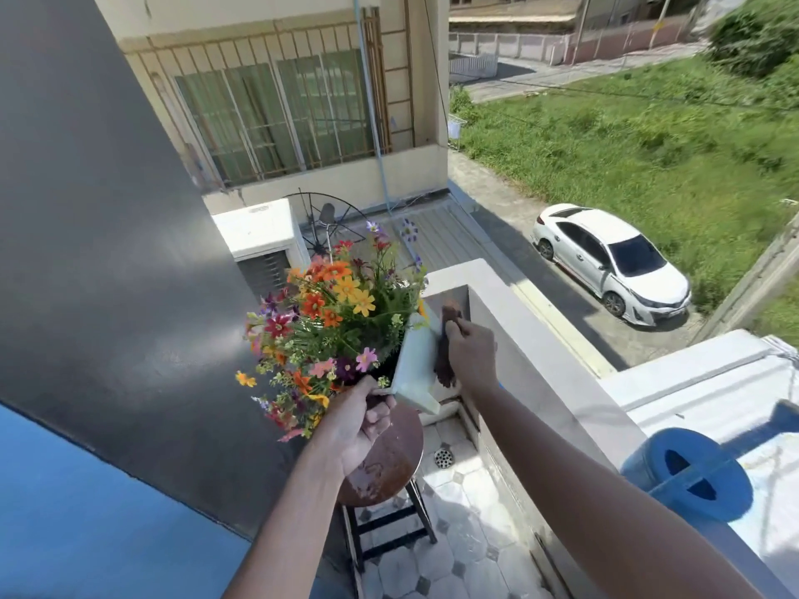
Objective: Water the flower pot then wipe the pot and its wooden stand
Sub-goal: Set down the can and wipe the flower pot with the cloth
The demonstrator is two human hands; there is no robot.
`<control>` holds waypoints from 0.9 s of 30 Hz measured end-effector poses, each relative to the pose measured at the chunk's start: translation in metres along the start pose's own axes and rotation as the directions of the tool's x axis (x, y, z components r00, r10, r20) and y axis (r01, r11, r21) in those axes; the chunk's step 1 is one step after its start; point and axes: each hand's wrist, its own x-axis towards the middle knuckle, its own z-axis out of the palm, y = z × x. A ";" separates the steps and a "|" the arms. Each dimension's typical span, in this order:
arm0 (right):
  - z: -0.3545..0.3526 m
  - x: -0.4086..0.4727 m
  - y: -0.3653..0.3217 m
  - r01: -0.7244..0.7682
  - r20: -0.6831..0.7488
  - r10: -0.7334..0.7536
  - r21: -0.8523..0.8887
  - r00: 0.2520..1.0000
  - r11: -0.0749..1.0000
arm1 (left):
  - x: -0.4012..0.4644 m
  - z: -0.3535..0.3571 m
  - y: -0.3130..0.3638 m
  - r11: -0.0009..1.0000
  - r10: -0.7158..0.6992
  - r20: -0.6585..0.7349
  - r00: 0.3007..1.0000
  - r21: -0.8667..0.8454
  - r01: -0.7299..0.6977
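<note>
A pale square flower pot (416, 365) full of orange, yellow, pink and purple flowers (328, 313) is lifted and tilted above a round brown wooden stand (389, 460). My left hand (363, 425) grips the pot's near rim from below. My right hand (469, 352) presses a dark brown cloth (445, 352) against the pot's right side. The stand's top looks wet and shiny, and its dark legs (389, 529) show underneath.
I stand on a narrow tiled balcony with a floor drain (444, 458). A dark wall (108, 252) rises on the left and a grey parapet (540, 361) runs on the right. A blue barrel (687, 477) sits beyond the parapet. A white car (609, 261) is parked below.
</note>
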 end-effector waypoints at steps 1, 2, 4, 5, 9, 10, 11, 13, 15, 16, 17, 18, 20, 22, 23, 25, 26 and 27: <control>-0.001 0.003 0.003 -0.027 0.003 0.027 -0.002 1.000 1.000 | 0.000 0.000 0.001 1.000 -0.004 0.000 1.000 0.016 0.004; 0.000 0.004 0.001 -0.032 0.013 0.032 0.007 0.999 0.999 | 0.001 0.000 0.004 0.999 -0.004 0.002 1.000 0.036 0.004; 0.002 0.005 -0.010 -0.003 0.026 0.001 0.063 1.000 0.998 | 0.003 0.000 0.006 0.995 -0.008 0.009 1.000 0.100 0.007; 0.004 0.004 -0.020 0.030 0.028 -0.033 0.104 0.999 0.994 | 0.003 0.000 0.006 0.990 -0.010 0.017 1.000 0.139 0.008; 0.006 -0.011 -0.052 0.177 -0.001 -0.180 0.185 0.984 0.967 | 0.010 -0.003 0.008 0.993 -0.005 0.033 0.999 0.119 0.001; 0.006 -0.018 -0.055 0.209 -0.012 -0.210 0.186 0.978 0.960 | 0.012 -0.003 0.009 0.996 0.002 0.035 0.999 0.091 -0.005; 0.005 -0.027 -0.057 0.241 -0.017 -0.242 0.185 0.970 0.953 | 0.013 -0.002 0.011 0.998 0.012 0.040 0.999 0.061 -0.015; 0.007 -0.051 -0.054 0.283 0.018 -0.291 0.185 0.957 0.941 | 0.016 0.001 0.016 0.999 0.041 0.045 0.998 0.010 -0.042; 0.007 -0.078 -0.045 0.295 0.096 -0.315 0.181 0.944 0.938 | 0.017 0.004 0.022 0.998 0.064 0.042 0.997 -0.008 -0.064; 0.007 -0.089 -0.039 0.307 0.126 -0.330 0.170 0.936 0.936 | 0.018 0.004 0.025 0.997 0.071 0.043 0.997 -0.013 -0.070; 0.008 -0.095 -0.030 0.311 0.144 -0.332 0.155 0.932 0.938 | 0.020 0.003 0.028 0.997 0.072 0.045 0.996 -0.019 -0.072; 0.009 -0.095 -0.019 0.291 0.148 -0.311 0.143 0.939 0.946 | 0.021 0.001 0.032 0.997 0.072 0.046 0.996 -0.027 -0.071; 0.009 -0.086 -0.002 0.187 0.126 -0.202 0.117 0.971 0.975 | 0.021 -0.002 0.035 0.997 0.071 0.043 0.997 -0.036 -0.070; 0.009 -0.073 0.010 0.109 0.088 -0.115 0.070 0.989 0.992 | 0.020 -0.003 0.033 0.997 0.078 0.035 0.996 -0.030 -0.077; 0.009 -0.068 0.014 0.091 0.074 -0.094 0.042 0.993 0.995 | 0.019 -0.002 0.031 0.996 0.082 0.034 0.996 -0.031 -0.081; 0.009 -0.063 0.010 0.086 0.041 -0.088 0.040 0.995 0.995 | 0.019 -0.001 0.028 0.995 0.090 0.033 0.995 -0.038 -0.089; 0.009 -0.062 0.004 0.100 0.027 -0.102 0.069 0.994 0.993 | 0.019 0.001 0.026 0.995 0.097 0.030 0.995 -0.033 -0.096; 0.009 -0.061 -0.005 0.122 0.014 -0.125 0.109 0.992 0.987 | 0.020 0.003 0.025 0.994 0.106 0.025 0.994 -0.016 -0.106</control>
